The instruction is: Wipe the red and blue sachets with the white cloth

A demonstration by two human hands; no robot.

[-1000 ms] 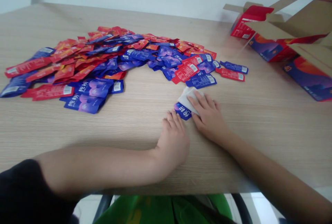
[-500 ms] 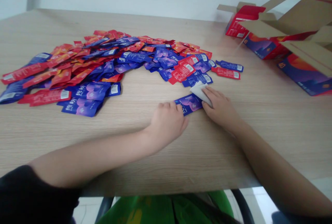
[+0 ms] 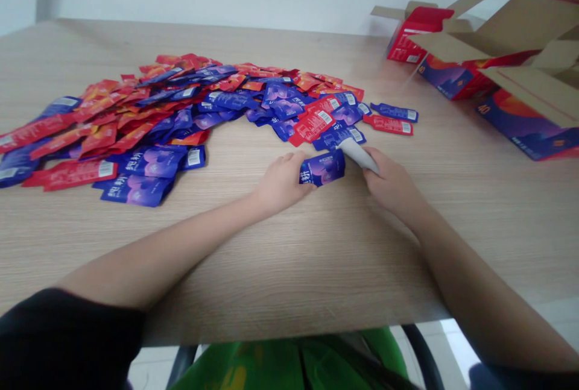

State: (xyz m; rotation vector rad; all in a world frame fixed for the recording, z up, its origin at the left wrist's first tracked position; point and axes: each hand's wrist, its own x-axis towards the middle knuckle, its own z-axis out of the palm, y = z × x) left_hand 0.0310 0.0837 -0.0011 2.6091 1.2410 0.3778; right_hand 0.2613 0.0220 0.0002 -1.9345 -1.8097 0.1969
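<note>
My left hand (image 3: 283, 184) grips the left end of a blue-purple foil sachet (image 3: 322, 168), which has printed characters on it. My right hand (image 3: 391, 184) pinches a folded white tissue (image 3: 359, 155) just right of the sachet. The tissue's tip lies close to the sachet's right end, though I cannot tell if they touch. Beyond both hands lies a wide heap of red and blue sachets (image 3: 194, 106), its nearest packets a short way from my fingers.
The heap lies on a light wood table (image 3: 325, 257). At the back right stand an opened cardboard carton (image 3: 525, 19), a red box (image 3: 411, 37) and blue-and-orange printed cartons (image 3: 525, 131). Two loose sachets (image 3: 388, 125) lie right of the heap.
My left hand has moved onto the sachet's left end and now grips it. The tissue has narrowed into a folded strip in my right hand, which has moved slightly away from the sachet.
</note>
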